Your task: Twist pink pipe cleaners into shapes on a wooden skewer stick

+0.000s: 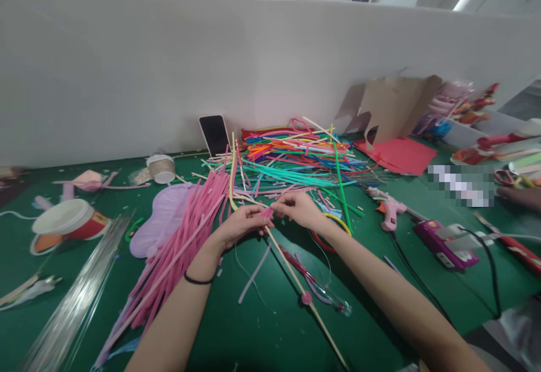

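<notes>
My left hand (244, 224), a dark band on its wrist, is closed in a pinch on a small pink pipe-cleaner piece (266, 213). From the right, the fingers of my right hand (296, 207) pinch the same piece, and its exact shape is partly hidden. A thin wooden stick (287, 265) runs from under my fingertips down toward the front edge, with a pink bead-like ball (306, 297) partway along it. Beside my left forearm lies a thick bundle of pink pipe cleaners (181, 248). A loose lilac strip (255, 274) rests below my hands.
Behind my hands lies a pile of coloured pipe cleaners (291, 158), with a phone (214, 135) leaning on the partition. On the right are a pink glue gun (391, 211), a purple power strip (446, 245) and another person's hand (522, 197). Clear rods (80, 299) and a paper cup (67, 220) sit left.
</notes>
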### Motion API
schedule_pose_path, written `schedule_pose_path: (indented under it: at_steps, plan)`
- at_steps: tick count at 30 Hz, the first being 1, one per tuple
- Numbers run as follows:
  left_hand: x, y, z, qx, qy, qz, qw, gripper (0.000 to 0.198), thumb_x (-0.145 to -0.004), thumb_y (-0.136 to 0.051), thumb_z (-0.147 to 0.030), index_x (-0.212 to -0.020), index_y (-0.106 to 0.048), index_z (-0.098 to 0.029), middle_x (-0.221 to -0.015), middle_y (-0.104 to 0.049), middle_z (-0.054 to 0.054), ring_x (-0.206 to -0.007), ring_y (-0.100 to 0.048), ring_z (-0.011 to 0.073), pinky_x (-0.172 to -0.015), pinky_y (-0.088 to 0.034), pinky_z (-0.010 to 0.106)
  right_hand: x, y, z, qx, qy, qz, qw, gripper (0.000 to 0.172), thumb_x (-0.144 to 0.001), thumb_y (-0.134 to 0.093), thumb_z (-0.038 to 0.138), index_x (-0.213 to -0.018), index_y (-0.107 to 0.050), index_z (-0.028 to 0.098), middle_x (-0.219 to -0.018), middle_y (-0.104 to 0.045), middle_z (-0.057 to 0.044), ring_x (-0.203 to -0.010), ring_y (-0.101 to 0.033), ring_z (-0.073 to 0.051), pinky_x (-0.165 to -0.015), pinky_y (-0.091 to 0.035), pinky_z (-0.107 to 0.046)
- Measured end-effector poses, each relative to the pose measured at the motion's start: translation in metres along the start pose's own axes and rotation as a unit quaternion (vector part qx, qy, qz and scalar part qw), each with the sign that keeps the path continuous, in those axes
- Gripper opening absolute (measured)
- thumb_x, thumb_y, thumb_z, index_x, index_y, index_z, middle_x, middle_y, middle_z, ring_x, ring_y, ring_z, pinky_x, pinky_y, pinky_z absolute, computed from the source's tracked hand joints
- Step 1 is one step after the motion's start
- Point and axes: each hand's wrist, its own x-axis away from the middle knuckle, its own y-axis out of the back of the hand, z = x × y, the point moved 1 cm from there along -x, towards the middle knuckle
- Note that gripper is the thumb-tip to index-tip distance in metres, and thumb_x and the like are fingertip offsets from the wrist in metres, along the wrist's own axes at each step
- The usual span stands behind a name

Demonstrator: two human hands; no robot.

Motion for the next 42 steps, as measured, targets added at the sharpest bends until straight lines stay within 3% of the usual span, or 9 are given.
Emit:
schedule_pose_path:
  at_steps: [5, 12, 17, 26, 29, 35, 42]
  plan:
    - [0.000, 0.001, 0.001, 0.000, 0.002, 0.003, 1.000, 0.028, -0.075, -0.076, -0.032, -0.092, -0.067, -0.011, -0.084, -0.072, 0.009, -0.071, -0.065, 0.0144, -0.065, -0.050, 0.024, 0.001, 0.009, 0.003, -0.032, -0.005, 0.087, 0.996, 0.031, -0.081, -0.060, 0.045, -0.082, -0.069, 0.015, -0.072, -0.067, -0.003, -0.065, -0.062, -0.013, -0.048, -0.045, -0.019]
    - [0.000, 0.000, 0.001, 0.002, 0.011, 0.005, 1.000, 0.029, -0.074, -0.077, -0.031, -0.090, -0.068, -0.010, -0.084, -0.072, 0.009, -0.068, -0.064, 0.0120, -0.067, -0.050, 0.023, -0.002, 0.005, 0.001, -0.056, -0.019, 0.069, 0.996, 0.025, -0.078, -0.064, 0.038, -0.080, -0.068, 0.014, -0.066, -0.065, -0.002, -0.058, -0.060, -0.011, -0.045, -0.044, -0.017]
    - [0.001, -0.001, 0.000, -0.002, 0.012, 0.011, 1.000, 0.033, -0.075, -0.076, -0.034, -0.095, -0.068, -0.009, -0.086, -0.073, 0.010, -0.070, -0.065, 0.0133, -0.068, -0.051, 0.025, -0.002, 0.003, -0.005, -0.076, -0.017, 0.097, 0.992, 0.027, -0.076, -0.068, 0.039, -0.087, -0.071, 0.014, -0.067, -0.066, -0.002, -0.058, -0.060, -0.011, -0.044, -0.042, -0.017]
    - [0.001, -0.001, 0.001, -0.010, 0.018, 0.015, 1.000, 0.035, -0.074, -0.077, -0.033, -0.096, -0.070, -0.006, -0.091, -0.074, 0.015, -0.074, -0.069, 0.0159, -0.072, -0.053, 0.025, -0.004, -0.003, -0.007, -0.066, 0.034, 0.061, 0.995, 0.029, -0.075, -0.071, 0.041, -0.082, -0.070, 0.013, -0.066, -0.065, -0.001, -0.053, -0.054, -0.008, -0.046, -0.042, -0.018]
    - [0.002, -0.002, 0.000, 0.025, 0.007, -0.003, 1.000, 0.038, -0.079, -0.072, -0.039, -0.098, -0.068, -0.007, -0.095, -0.074, 0.016, -0.076, -0.070, 0.0177, -0.072, -0.054, 0.027, 0.001, 0.001, -0.004, -0.091, 0.002, 0.046, 0.995, 0.032, -0.079, -0.066, 0.046, -0.083, -0.069, 0.014, -0.068, -0.065, -0.001, -0.056, -0.059, -0.010, -0.045, -0.044, -0.018]
    - [-0.001, -0.002, 0.002, 0.078, 0.009, -0.024, 0.997, 0.034, -0.080, -0.071, -0.037, -0.096, -0.066, -0.008, -0.093, -0.074, 0.017, -0.079, -0.072, 0.0213, -0.073, -0.056, 0.030, 0.017, 0.012, -0.013, -0.194, -0.090, -0.089, 0.973, 0.027, -0.081, -0.065, 0.043, -0.085, -0.065, 0.016, -0.077, -0.067, -0.003, -0.058, -0.060, -0.008, -0.044, -0.043, -0.015]
    - [-0.003, -0.003, 0.002, 0.078, 0.002, -0.056, 0.995, 0.028, -0.078, -0.074, -0.034, -0.088, -0.063, -0.011, -0.093, -0.075, 0.016, -0.079, -0.073, 0.0210, -0.071, -0.057, 0.029, 0.026, 0.008, -0.015, -0.225, -0.110, -0.076, 0.965, 0.021, -0.084, -0.063, 0.037, -0.083, -0.062, 0.016, -0.081, -0.067, -0.004, -0.062, -0.064, -0.010, -0.047, -0.047, -0.016]
